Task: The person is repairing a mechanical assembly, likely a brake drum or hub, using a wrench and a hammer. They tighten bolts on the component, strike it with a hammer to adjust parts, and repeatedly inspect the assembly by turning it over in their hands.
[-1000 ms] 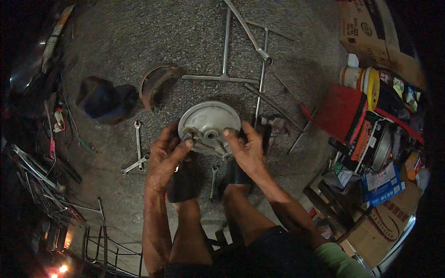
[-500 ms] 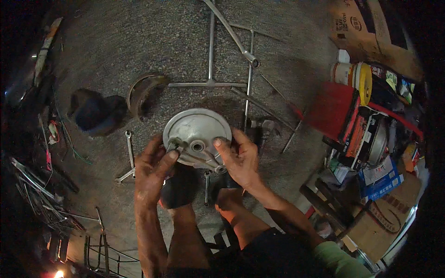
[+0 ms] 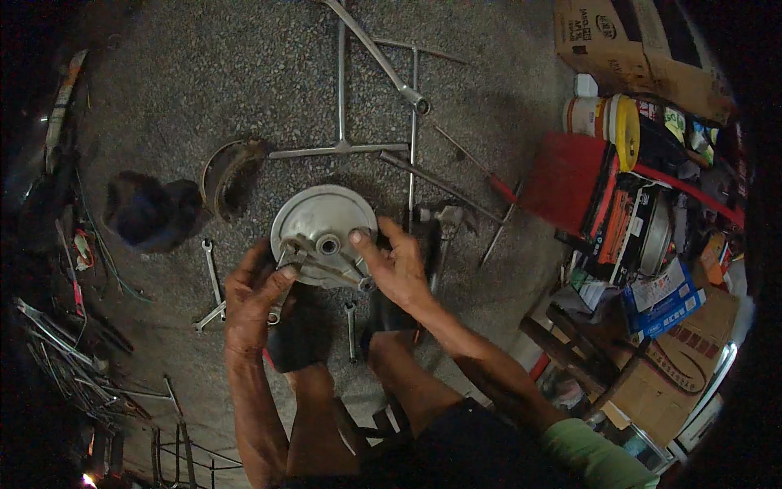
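Note:
A round silver drum brake plate (image 3: pixel 326 204) is held between my two hands, above the ground in front of my feet. It has a hub hole in the middle and a lever arm on its upper face. My left hand (image 3: pixel 257 297) grips the left rim, with the thumb on top near the lever and the fingers partly hidden underneath. On the right rim, my right hand (image 3: pixel 395 265) closes with its thumb over the face. A curved brake shoe (image 3: pixel 218 175) lies beyond the plate to the left, beside a dark bundle of cloth (image 3: pixel 151 212).
Wrenches lie near my feet, one (image 3: pixel 213 273) at left and another (image 3: pixel 352 330) between them. Farther off are a T-handle wrench (image 3: pixel 342 98), a hammer (image 3: pixel 444 216) and a red-handled screwdriver (image 3: pixel 503 189). A red case (image 3: pixel 562 183) and cardboard boxes (image 3: pixel 676 367) crowd the right side.
The whole view has shifted, so the ground and tools appear farther left and slightly higher. The plate stays in both hands and looks a little smaller.

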Action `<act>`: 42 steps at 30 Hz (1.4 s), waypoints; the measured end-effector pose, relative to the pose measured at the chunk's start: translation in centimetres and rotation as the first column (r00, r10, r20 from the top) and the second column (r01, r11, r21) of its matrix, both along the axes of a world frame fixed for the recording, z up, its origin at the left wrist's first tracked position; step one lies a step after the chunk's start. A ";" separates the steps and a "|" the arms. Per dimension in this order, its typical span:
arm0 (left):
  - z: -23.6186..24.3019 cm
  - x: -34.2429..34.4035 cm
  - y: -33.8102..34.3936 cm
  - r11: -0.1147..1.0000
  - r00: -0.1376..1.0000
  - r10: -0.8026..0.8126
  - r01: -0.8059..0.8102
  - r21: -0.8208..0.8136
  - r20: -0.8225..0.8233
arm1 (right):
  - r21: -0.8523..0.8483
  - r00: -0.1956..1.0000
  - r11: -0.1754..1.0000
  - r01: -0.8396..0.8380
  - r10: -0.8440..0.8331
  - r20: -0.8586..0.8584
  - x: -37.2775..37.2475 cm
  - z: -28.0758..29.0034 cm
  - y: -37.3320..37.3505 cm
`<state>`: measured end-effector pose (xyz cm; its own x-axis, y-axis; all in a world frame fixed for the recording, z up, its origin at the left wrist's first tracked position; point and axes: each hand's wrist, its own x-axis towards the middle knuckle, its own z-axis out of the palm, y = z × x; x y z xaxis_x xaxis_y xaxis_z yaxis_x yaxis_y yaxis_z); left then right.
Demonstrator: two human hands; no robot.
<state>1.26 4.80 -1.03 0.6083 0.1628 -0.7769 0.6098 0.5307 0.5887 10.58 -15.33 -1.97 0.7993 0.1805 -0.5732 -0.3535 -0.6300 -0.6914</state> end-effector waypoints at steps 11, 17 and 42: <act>0.0 0.4 0.1 0.989 0.997 0.083 -0.083 -0.125 -0.007 | 0.106 0.988 0.991 0.081 -0.065 -0.140 0.3 -0.2 -0.3; -0.5 -0.4 0.3 0.982 0.996 0.085 -0.088 -0.168 -0.020 | 0.115 0.995 0.993 0.039 -0.028 -0.094 0.0 0.9 -0.6; 0.1 0.0 0.7 0.974 0.986 0.049 -0.082 -0.209 -0.161 | 0.108 0.989 0.993 0.049 -0.033 -0.146 0.5 1.2 -0.5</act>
<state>1.26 5.55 -0.90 0.4726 0.0178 -0.8811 0.6437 0.6759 0.3589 11.12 -15.78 -0.81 0.7181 0.2182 -0.6608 -0.4784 -0.5348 -0.6965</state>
